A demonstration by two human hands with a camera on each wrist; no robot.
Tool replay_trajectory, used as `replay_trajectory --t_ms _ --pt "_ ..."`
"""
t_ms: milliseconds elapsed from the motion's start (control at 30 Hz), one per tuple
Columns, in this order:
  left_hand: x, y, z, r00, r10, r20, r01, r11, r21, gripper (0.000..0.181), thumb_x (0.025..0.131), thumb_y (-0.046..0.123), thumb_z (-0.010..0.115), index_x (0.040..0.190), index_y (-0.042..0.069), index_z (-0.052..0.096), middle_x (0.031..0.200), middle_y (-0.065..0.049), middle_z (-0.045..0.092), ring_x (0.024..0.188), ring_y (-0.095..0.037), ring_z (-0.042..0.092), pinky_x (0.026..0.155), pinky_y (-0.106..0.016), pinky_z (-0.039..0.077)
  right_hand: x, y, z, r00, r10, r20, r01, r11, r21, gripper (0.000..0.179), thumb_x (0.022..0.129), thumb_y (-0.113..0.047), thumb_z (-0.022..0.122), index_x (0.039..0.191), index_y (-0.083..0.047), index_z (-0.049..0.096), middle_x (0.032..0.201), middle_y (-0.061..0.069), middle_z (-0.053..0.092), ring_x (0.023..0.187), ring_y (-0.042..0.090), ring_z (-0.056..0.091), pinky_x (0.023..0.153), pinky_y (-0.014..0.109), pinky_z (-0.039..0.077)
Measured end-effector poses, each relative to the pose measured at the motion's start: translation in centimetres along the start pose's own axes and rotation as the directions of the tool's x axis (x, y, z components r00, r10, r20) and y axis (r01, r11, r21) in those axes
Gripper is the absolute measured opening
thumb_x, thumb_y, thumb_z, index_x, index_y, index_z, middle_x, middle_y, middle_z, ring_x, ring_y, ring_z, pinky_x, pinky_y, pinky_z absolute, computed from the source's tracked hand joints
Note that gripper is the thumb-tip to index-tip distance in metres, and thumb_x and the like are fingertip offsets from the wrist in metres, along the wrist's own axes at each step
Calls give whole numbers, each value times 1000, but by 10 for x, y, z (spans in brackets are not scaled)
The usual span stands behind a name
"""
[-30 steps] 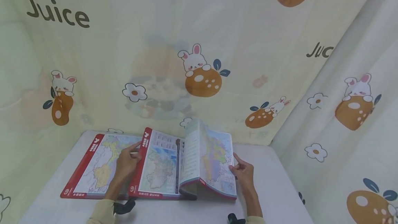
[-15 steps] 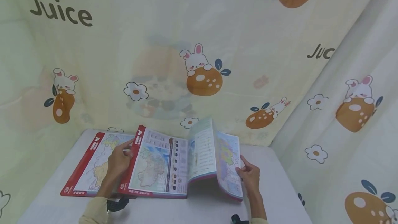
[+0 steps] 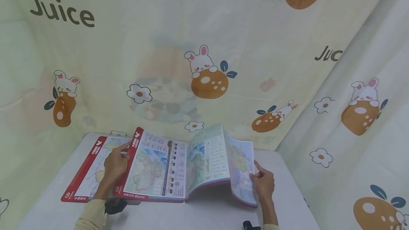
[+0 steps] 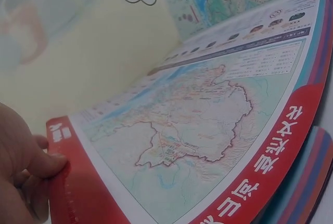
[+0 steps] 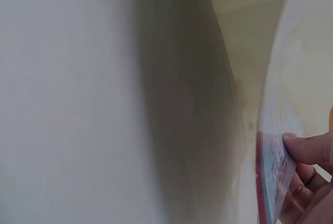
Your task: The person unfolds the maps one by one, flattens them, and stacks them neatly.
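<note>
A map book (image 3: 177, 173) with a red border lies partly spread, its pages bowed up from the table. My left hand (image 3: 115, 166) pinches the red edge of its left page. In the left wrist view, the left thumb (image 4: 49, 164) presses on that red border (image 4: 86, 193). My right hand (image 3: 263, 184) pinches the outer edge of the right-hand map page (image 3: 243, 168) between thumb and fingers. A standing page (image 3: 209, 162) arches between the two sides. Under my left forearm, another red-edged map (image 3: 91, 173) lies flat, partly covered by the book.
White cloth covers the table (image 3: 287, 187). A pale curtain (image 3: 249, 27) printed with rabbits, oranges and flowers hangs close behind the book, and another panel (image 3: 338, 173) stands along the right side.
My left hand has drawn the left page leftward over the flat map, and my right hand has shifted right with its page. The book has spread wider; the standing page leans further right.
</note>
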State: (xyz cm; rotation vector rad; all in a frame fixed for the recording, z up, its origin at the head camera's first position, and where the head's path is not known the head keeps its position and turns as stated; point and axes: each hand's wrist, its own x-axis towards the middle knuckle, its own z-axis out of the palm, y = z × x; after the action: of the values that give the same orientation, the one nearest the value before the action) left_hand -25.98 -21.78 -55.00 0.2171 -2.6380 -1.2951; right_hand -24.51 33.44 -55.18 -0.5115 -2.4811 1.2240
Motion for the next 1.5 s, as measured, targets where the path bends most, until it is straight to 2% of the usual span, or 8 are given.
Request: replay_trajectory --t_ms 233,333,567,800,1067,1300,1400,1500 --pt "3 -3 -5 1000 -10 3 10 1000 27 60 105 5 61 164 8 49 144 -32 64 112 -50 74 86 -55 57 8 8 -9 1000 -7 -22 6 998 -66 61 90 -4 80 148 -16 67 77 -2 60 72 18 50 74 39 35" --pt "4 -5 -8 1000 -4 -2 4 999 38 60 105 5 60 163 6 48 145 -33 63 113 -52 73 86 -57 57 12 10 -14 1000 -22 -21 20 995 -101 60 89 -4 79 147 -15 67 78 1 60 71 19 49 71 39 34" --pt "4 -7 -10 999 -39 2 39 998 45 60 106 6 59 165 8 46 149 -33 61 117 -53 71 93 -62 56 24 24 -22 998 -56 -24 49 974 -219 60 87 -5 78 145 -16 69 79 6 62 66 22 48 63 37 36" --pt "8 -10 -8 1000 -30 -6 31 997 64 60 105 4 59 164 6 47 147 -33 62 115 -54 72 93 -63 55 37 35 -29 996 -84 -36 72 960 -269 60 85 -3 76 143 -13 70 80 12 64 66 24 50 62 37 36" --pt "12 -15 -11 996 -84 -6 84 993 79 61 106 6 59 165 8 46 150 -32 60 117 -54 70 97 -66 54 52 45 -37 997 -77 -17 67 938 -339 62 83 -5 69 144 -12 70 82 16 68 66 28 55 59 38 38" --pt "16 -17 -13 998 -58 -9 59 993 107 60 105 6 60 163 6 48 146 -34 63 110 -51 73 92 -63 56 66 58 -39 1000 -13 7 14 932 -361 63 84 -5 57 146 -9 67 71 13 61 63 27 47 59 39 35" --pt "17 -19 -13 999 -44 -15 45 992 120 59 105 6 61 162 3 48 144 -35 64 105 -50 73 90 -61 56 71 64 -40 1000 14 25 -4 926 -377 63 86 -6 55 148 -10 65 80 20 69 65 27 46 61 40 36" --pt "18 -22 -12 998 -62 -12 63 989 131 59 105 7 62 162 4 48 145 -35 63 105 -49 73 90 -60 56 74 69 -42 999 31 40 -13 923 -385 62 87 -8 54 148 -9 64 100 31 74 68 29 49 63 40 37"
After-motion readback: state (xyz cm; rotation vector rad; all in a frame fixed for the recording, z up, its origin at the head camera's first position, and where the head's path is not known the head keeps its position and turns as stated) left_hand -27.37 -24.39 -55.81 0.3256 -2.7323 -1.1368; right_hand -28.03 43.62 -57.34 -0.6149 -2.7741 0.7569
